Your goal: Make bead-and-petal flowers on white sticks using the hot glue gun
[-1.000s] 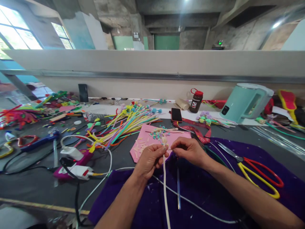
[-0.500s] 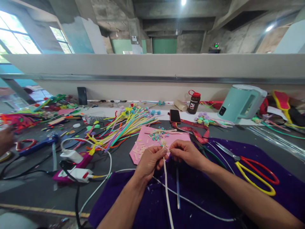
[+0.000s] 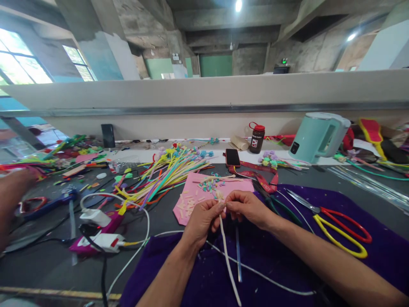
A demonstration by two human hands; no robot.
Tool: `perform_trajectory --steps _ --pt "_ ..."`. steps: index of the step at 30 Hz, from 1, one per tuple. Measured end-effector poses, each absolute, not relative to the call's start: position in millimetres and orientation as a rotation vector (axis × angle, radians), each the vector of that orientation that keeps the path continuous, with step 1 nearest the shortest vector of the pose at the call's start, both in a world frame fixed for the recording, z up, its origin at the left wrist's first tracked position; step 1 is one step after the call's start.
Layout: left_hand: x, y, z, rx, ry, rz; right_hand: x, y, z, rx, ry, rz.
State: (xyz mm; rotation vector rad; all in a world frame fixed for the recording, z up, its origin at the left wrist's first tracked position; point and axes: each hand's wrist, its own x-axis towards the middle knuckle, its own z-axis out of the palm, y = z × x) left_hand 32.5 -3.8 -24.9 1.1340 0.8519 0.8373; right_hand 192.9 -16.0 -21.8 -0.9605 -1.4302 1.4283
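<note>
My left hand (image 3: 204, 217) pinches a cream fuzzy stem (image 3: 227, 260) just under its small cream top (image 3: 219, 195); the stem hangs down over the purple cloth (image 3: 268, 264). Right beside it, my right hand (image 3: 244, 207) has thumb and forefinger pressed together at the same spot; whatever lies between these fingertips is too small to make out. A clear thin stick (image 3: 238, 256) extends below my right hand. Behind both hands lies a pink sheet (image 3: 182, 213) with short cream pieces (image 3: 190, 205) and small teal and purple bits (image 3: 212, 183).
Scissors (image 3: 341, 228) and green-handled pliers (image 3: 284, 209) lie at the right. Behind are a phone (image 3: 232, 158), bottle (image 3: 257, 140), kettle (image 3: 316, 138) and coloured stems (image 3: 172, 172). A power strip (image 3: 99, 238), cables and a glue gun (image 3: 51, 207) are left, near another person's hand (image 3: 14, 192).
The other person's hand at the left edge reaches further into view. The view has shifted slightly. My hands keep their pinch near the stem's top, and the stem's lower end has swung right.
</note>
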Motion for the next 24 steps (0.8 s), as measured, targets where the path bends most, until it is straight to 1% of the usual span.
perform_trajectory --steps 7,11,24 --pt "31.5 -5.0 -23.1 1.081 0.785 0.788 195.8 -15.8 -23.4 -0.839 -1.260 1.710" --pt "30.7 -5.2 -22.4 1.052 0.770 0.761 196.6 -13.8 -26.8 -0.762 -1.172 1.815" --pt "31.1 -5.3 -22.9 1.037 0.749 0.732 199.2 -10.8 -28.5 -0.707 -1.187 1.867"
